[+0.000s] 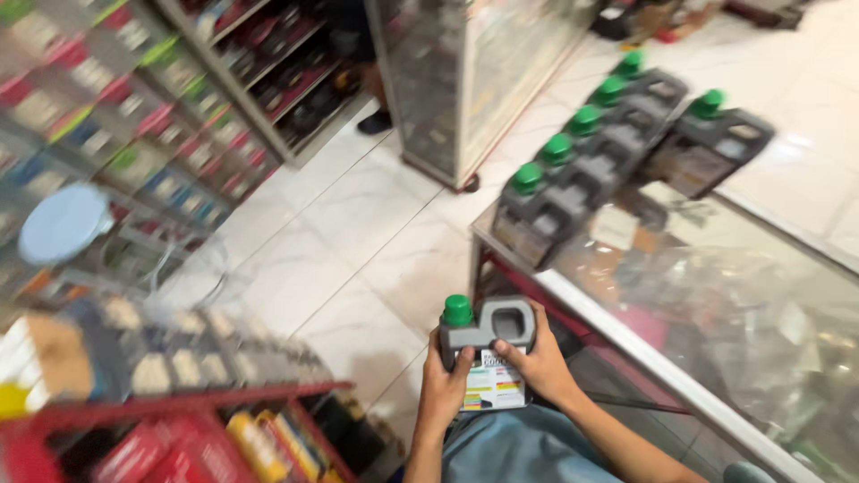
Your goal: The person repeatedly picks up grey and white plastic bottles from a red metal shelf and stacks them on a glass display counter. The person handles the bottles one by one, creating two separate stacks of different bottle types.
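Note:
I hold a grey oil jug with a green cap and a white label upright in front of me, low in the head view. My left hand grips its left side below the cap. Gripping its right side near the handle opening is my right hand. Up on the glass counter to the right stands a row of several matching grey jugs with green caps, well beyond my hands.
A glass display cabinet stands behind the counter. Shelves of small packages line the left wall. A red rack with boxes and bottles sits at the lower left. White tiled floor lies between them.

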